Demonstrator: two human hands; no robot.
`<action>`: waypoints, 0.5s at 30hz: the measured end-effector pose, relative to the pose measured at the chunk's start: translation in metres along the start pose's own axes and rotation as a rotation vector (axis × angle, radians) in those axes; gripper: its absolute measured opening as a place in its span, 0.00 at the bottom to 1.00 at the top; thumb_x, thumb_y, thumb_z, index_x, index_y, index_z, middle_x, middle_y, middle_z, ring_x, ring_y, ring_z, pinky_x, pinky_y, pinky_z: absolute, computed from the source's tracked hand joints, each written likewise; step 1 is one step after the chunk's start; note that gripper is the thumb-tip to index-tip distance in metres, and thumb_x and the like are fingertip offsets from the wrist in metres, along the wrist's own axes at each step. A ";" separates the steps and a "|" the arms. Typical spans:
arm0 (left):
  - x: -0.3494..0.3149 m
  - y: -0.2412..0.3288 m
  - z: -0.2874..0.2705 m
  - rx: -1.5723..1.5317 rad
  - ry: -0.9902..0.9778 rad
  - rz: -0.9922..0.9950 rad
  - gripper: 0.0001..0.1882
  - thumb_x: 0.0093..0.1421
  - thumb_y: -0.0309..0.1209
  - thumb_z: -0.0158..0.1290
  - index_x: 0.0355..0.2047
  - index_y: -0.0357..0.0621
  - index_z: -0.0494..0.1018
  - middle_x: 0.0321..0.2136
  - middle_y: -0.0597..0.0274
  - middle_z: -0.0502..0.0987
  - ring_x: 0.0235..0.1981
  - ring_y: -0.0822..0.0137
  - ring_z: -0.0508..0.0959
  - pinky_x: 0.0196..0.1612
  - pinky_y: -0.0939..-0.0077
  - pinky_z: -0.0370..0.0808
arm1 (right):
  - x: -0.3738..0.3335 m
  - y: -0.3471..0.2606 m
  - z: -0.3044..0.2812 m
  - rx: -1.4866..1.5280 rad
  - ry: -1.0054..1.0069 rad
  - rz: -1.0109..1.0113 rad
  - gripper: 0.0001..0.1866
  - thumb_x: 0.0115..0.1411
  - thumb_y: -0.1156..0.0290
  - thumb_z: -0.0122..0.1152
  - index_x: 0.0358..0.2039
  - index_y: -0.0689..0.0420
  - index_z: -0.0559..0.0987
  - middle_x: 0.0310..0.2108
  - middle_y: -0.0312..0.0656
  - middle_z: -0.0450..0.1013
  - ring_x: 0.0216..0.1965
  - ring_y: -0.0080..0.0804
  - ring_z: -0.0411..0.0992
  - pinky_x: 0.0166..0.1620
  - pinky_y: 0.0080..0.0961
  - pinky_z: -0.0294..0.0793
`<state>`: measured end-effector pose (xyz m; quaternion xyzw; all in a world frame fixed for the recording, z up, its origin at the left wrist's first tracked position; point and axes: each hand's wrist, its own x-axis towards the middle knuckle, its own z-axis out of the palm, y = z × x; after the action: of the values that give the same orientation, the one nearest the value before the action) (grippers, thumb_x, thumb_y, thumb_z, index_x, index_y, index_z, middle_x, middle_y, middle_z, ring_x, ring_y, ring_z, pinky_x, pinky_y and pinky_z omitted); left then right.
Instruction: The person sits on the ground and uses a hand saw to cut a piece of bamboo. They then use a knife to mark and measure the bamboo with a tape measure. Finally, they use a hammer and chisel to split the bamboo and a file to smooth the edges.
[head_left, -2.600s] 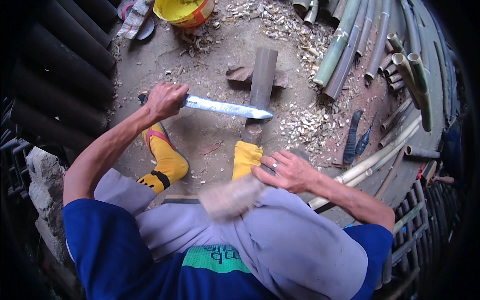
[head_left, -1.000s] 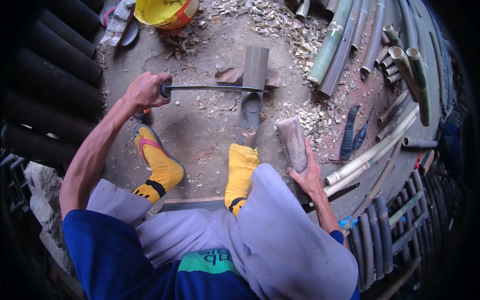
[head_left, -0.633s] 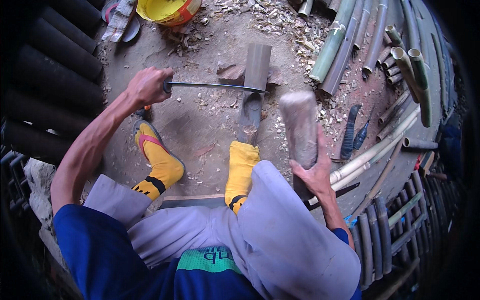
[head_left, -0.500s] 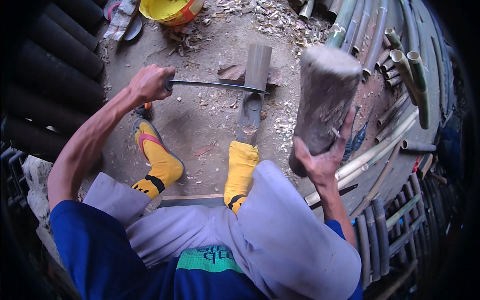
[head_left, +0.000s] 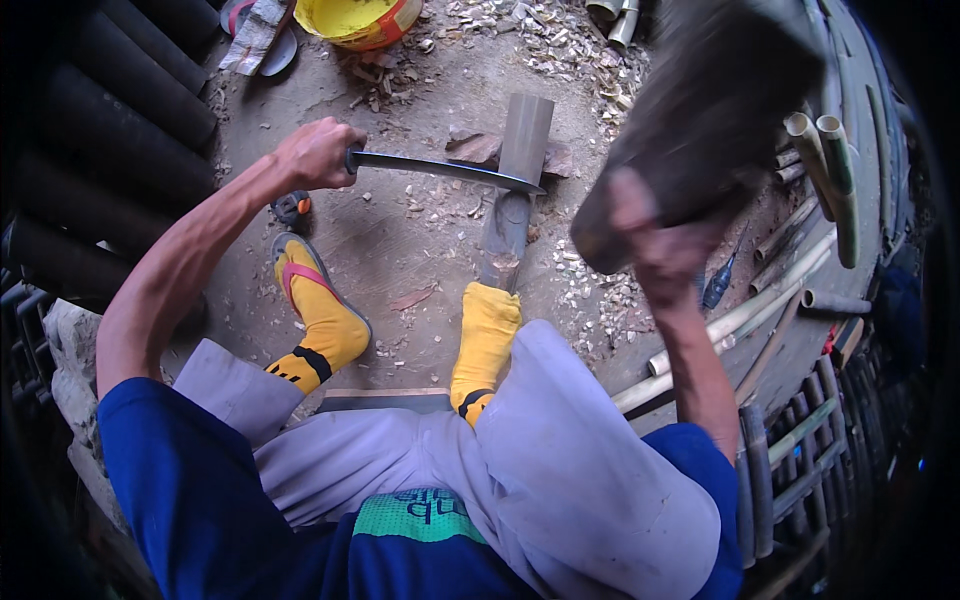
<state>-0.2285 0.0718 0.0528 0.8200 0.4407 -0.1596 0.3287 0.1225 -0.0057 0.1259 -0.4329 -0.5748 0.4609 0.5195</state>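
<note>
My left fingers (head_left: 346, 138): closed round machete (head_left: 445, 167), crossing bamboo tube (head_left: 527, 128) at twelve o'clock, seemingly positioning its edge; right fingers (head_left: 634, 200): clasping wooden billet (head_left: 715, 110), two o'clock.

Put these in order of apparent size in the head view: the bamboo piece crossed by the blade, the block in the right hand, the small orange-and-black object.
Largest to smallest:
1. Block, blurred; nearness to the camera probably enlarges it
2. Bamboo piece
3. Orange-and-black object
</note>
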 end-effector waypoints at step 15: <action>0.010 0.004 -0.002 -0.074 -0.060 0.018 0.10 0.37 0.29 0.55 0.22 0.38 0.73 0.18 0.48 0.75 0.23 0.47 0.76 0.29 0.58 0.73 | -0.013 0.016 -0.014 -0.584 -0.311 0.268 0.44 0.43 0.65 0.67 0.63 0.37 0.61 0.37 0.56 0.72 0.37 0.52 0.74 0.44 0.40 0.74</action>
<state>-0.2200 0.0779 0.0506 0.8061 0.4287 -0.1648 0.3732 0.1374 -0.0146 0.1083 -0.5592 -0.6928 0.4015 0.2149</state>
